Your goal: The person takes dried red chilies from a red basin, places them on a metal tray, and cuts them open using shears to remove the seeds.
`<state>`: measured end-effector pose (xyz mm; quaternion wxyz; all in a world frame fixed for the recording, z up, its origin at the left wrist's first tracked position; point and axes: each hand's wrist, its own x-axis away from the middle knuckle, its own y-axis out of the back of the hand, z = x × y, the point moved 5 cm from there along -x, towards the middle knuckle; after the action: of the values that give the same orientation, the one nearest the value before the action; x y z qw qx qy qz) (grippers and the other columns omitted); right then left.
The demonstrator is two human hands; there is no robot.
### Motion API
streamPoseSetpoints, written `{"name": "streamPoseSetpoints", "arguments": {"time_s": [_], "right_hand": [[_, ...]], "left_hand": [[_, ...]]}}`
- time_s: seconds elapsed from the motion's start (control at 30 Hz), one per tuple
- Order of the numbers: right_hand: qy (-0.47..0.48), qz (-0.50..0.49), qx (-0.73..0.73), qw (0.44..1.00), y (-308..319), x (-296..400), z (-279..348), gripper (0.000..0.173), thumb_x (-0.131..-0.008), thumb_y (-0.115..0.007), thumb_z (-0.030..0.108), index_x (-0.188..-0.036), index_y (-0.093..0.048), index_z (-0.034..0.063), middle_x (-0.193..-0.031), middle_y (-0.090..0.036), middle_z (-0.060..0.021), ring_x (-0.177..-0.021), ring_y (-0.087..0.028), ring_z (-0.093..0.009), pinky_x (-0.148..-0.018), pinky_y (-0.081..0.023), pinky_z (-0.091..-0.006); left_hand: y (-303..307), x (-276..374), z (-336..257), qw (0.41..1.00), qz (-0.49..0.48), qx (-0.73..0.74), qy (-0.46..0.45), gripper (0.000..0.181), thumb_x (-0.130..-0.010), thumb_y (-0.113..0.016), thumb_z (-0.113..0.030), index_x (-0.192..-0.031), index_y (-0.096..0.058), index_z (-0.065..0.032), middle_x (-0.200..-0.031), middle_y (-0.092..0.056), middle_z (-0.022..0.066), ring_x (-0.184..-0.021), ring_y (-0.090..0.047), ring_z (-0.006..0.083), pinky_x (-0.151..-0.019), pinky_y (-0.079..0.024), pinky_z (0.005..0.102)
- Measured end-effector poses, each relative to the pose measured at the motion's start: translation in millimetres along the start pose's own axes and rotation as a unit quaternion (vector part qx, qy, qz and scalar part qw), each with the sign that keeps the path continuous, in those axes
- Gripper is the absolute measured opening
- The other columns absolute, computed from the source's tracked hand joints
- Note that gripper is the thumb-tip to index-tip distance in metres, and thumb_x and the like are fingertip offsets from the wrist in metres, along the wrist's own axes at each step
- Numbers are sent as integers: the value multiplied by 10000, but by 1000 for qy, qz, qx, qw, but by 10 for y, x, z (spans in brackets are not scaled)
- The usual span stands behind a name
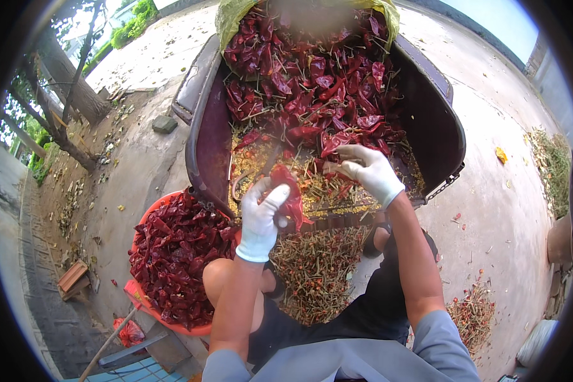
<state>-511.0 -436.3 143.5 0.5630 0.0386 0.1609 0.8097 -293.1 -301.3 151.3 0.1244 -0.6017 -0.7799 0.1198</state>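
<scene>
My left hand (260,217), in a white glove, grips a dried red chili pepper (289,196) between thumb and fingers. My gloved right hand (370,172) is at the front edge of a heap of dried chili peppers (310,90) in a dark cart bed (429,124). Its fingers are spread beside a loose pepper (335,142); whether they touch it is unclear. Yellow seeds (315,203) and broken stems cover the bed floor under both hands. A thin curved object (238,186), partly hidden, lies left of the held pepper.
An orange-red tub (191,329) full of stemless-looking peppers stands at my left knee. Pepper stems (315,277) are piled between my feet, with a smaller pile (472,313) at right. A yellow-green sack (227,24) surrounds the heap's far end. A chain (444,186) hangs at the cart's right corner.
</scene>
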Motion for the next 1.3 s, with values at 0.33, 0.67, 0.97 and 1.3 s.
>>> {"name": "streamPoseSetpoints", "arguments": {"time_s": [0.33,0.67,0.97,1.3], "right_hand": [[-50,-91,171,980,-238,-437,-503,321,-913,-642,255,-1209,-685,137,-1005,-725,-158,-900,-699,-305,-823,-539,-371],[-77,-175,9,981,-57,-117,-124,178,-864,-741,176,-928,-713,13,-765,-708,-59,-589,-617,-85,-532,-507,-256],[119,-194,160,960,-188,325,252,135,-789,-761,39,-881,-664,54,-783,-678,-77,-668,-668,-173,-629,-525,-296],[250,-98,193,944,-621,608,476,171,-731,-742,19,-868,-667,88,-866,-646,-71,-726,-662,-245,-633,-528,-332]], "left_hand": [[-14,-90,54,990,39,115,64,433,-880,-612,-21,-1303,-519,-22,-1064,-695,145,-768,-685,184,-508,-531,211],[1,-209,-1,996,17,81,-35,419,-959,-584,-72,-1361,-496,6,-867,-585,27,-641,-554,96,-557,-455,230],[-194,-280,99,998,-27,-56,-28,210,-919,-678,-57,-1123,-668,-9,-798,-624,-20,-569,-524,36,-534,-435,198],[-397,-334,162,984,-48,-148,-92,257,-876,-752,-136,-1071,-692,21,-897,-702,25,-797,-613,70,-721,-501,236]]}}
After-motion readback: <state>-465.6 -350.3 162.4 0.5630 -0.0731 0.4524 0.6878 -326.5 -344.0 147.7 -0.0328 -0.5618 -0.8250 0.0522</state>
